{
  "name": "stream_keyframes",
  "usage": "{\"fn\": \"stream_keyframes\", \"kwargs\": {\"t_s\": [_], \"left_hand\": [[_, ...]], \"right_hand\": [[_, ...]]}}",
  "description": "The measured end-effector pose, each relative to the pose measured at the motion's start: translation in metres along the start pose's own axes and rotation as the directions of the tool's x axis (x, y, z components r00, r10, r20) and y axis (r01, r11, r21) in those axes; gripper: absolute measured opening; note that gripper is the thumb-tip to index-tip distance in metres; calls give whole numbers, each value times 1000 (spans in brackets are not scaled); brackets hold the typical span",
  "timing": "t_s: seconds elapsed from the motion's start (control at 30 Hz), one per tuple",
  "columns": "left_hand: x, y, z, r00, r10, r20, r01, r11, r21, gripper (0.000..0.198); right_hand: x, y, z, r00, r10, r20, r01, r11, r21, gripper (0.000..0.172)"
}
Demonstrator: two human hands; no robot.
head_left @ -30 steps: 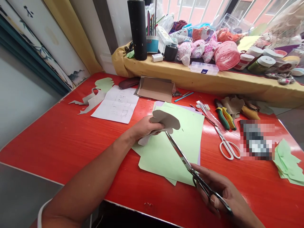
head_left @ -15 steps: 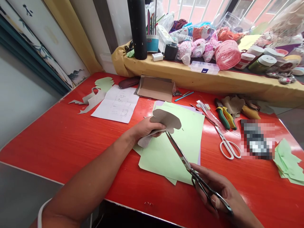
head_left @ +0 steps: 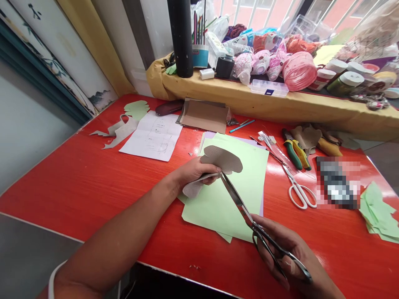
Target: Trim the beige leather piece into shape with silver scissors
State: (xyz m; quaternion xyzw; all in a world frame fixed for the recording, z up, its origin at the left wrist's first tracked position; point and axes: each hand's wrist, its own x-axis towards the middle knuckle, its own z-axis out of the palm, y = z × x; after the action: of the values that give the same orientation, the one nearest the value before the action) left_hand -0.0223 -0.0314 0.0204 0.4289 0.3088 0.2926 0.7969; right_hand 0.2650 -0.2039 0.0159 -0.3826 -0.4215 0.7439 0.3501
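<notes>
Grey cutout [head_left: 222, 158]: left hand [head_left: 196, 171] pinched it, hiding part.
Scissors [head_left: 237, 200]: right hand [head_left: 289, 238] gripped these; tips indistinct beside left hand.

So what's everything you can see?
cut piece: 1, grey, centre
long scissors: 1, silver-black, centre
other scissors: 1, white handles, right
green sheets: 2+, green, centre
marked paper: 1, white, left
scrap: 1+, grey, left
pliers: 1, green-yellow, right
cutouts: several, green, right
blurred thing: 1, dark, right
stack: 1, brown, back
cup: 1, blue, ledge
cylinder: 1, black, ledge
clutter: lots, mixed, ledge
table: 1, red, underneath
left hand: 1, bare, holding cut piece
right hand: 1, bare, holding long scissors
</notes>
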Motion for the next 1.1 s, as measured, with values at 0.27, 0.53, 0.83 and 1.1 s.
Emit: {"fn": "stream_keyframes", "kwargs": {"t_s": [0.27, 0.53, 0.83, 1.1], "left_hand": [[-1, 0, 2, 997, 63, -50, -63, 998, 6, 27], [0, -4, 3, 996, 84, -7, -85, 996, -36, 19], [-1, -9, 5, 995, 75, 69, -67, 992, -105, 18], [2, -4, 2, 989, 103, -109, -105, 994, -9, 20]], "right_hand": [[1, 2, 1, 1000, -17, 18, 16, 997, 73, 68], [-2, -2, 6, 997, 69, -40, -56, 961, 269, 68], [-2, -1, 8, 986, 131, -108, -86, 935, 344, 65], [2, -1, 9, 996, 25, -87, -12, 989, 149, 65]]}}
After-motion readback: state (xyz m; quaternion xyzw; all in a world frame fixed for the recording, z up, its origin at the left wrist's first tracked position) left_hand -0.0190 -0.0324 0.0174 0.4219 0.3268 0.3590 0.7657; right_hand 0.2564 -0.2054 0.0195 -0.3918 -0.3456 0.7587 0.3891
